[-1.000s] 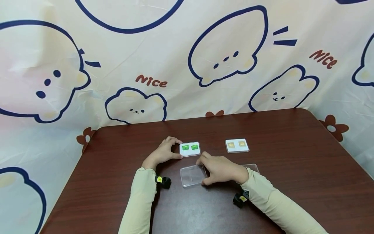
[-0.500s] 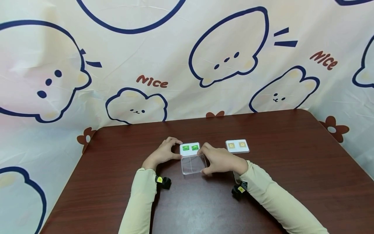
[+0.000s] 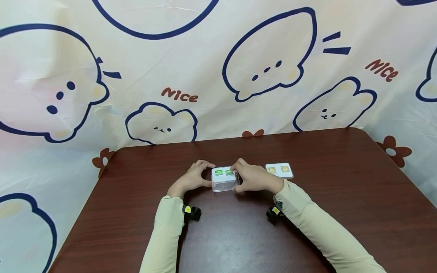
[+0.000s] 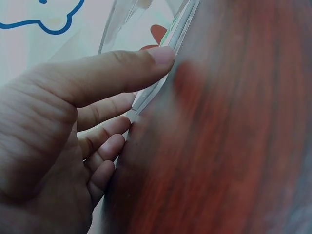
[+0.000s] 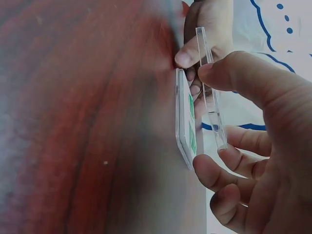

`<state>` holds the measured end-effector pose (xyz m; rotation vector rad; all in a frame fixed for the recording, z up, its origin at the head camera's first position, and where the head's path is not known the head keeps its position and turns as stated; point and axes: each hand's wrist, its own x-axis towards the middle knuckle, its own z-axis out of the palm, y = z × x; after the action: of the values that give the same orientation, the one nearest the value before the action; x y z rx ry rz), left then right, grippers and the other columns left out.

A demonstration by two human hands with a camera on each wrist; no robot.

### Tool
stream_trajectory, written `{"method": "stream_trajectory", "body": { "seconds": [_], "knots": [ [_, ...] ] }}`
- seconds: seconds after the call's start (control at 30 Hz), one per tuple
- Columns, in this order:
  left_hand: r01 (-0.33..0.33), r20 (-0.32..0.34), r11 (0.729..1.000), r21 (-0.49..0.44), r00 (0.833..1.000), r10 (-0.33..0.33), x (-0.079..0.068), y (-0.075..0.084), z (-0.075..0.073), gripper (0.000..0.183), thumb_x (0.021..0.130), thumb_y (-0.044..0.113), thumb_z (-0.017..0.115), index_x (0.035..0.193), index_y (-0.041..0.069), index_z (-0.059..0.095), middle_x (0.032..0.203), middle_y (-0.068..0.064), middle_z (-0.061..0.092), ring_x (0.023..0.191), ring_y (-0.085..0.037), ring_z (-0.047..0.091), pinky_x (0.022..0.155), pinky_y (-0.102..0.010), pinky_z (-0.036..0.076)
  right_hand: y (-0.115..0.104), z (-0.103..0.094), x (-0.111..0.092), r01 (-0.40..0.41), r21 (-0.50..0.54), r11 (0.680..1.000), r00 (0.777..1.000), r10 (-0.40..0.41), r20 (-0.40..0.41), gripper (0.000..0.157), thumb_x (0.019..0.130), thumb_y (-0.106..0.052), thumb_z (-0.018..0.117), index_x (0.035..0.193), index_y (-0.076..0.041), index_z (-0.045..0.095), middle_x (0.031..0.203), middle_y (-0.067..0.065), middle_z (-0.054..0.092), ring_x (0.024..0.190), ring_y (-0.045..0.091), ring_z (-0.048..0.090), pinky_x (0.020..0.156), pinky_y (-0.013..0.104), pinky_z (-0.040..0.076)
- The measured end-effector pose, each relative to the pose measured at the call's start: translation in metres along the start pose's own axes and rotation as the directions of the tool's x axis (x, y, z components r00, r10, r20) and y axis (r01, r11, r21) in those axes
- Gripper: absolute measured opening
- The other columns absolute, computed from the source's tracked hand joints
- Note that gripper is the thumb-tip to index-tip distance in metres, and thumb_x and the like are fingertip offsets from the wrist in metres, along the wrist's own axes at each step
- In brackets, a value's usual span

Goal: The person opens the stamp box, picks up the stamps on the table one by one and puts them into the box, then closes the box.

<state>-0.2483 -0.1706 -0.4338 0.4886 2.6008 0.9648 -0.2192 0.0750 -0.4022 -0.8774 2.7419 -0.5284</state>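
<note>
A flat white case with two small green squares on top lies on the table. My left hand holds its left side, thumb at the near edge and fingers at the far one. In the left wrist view the thumb presses along the edge of the case. My right hand pinches a clear plastic cover between thumb and fingers. The cover hangs just over the case, a narrow gap between them in the right wrist view. From the head it overlaps the case.
A second white case, with two yellowish squares, lies right of my right hand. The brown wooden table ends at a printed cloth backdrop behind. Black wrist cameras sit on both cuffs.
My right hand has carried the clear cover away from me, from in front of the green-square case to over it. The left hand has stayed on the case.
</note>
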Motion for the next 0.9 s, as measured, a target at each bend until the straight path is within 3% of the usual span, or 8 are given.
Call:
{"method": "stream_trajectory", "body": {
  "seconds": [0.37,0.9],
  "knots": [
    [0.016,0.027,1.000,-0.004,1.000,-0.016,0.000,0.002,-0.001,0.070,0.077,0.022,0.081,0.139,0.016,0.051,0.147,-0.005,0.035,0.135,-0.029,0.031,0.108,-0.051,0.032,0.005,-0.001,0.019,-0.045,0.029,0.999,0.999,0.045,0.013,0.058,0.081,-0.035,0.072,0.129,-0.009,0.052,0.120,0.005,0.047,0.077,0.011,0.054,0.064,0.028,0.045],
    [0.012,0.041,1.000,-0.002,0.999,-0.012,-0.003,0.001,-0.003,0.077,0.074,0.030,0.084,0.140,0.014,0.048,0.147,-0.007,0.035,0.135,-0.029,0.031,0.109,-0.051,0.031,0.009,0.004,0.030,-0.078,0.053,0.996,0.997,0.077,0.027,0.058,0.081,-0.036,0.072,0.129,-0.009,0.052,0.120,0.007,0.047,0.080,0.013,0.053,0.070,0.029,0.046]
  ]
}}
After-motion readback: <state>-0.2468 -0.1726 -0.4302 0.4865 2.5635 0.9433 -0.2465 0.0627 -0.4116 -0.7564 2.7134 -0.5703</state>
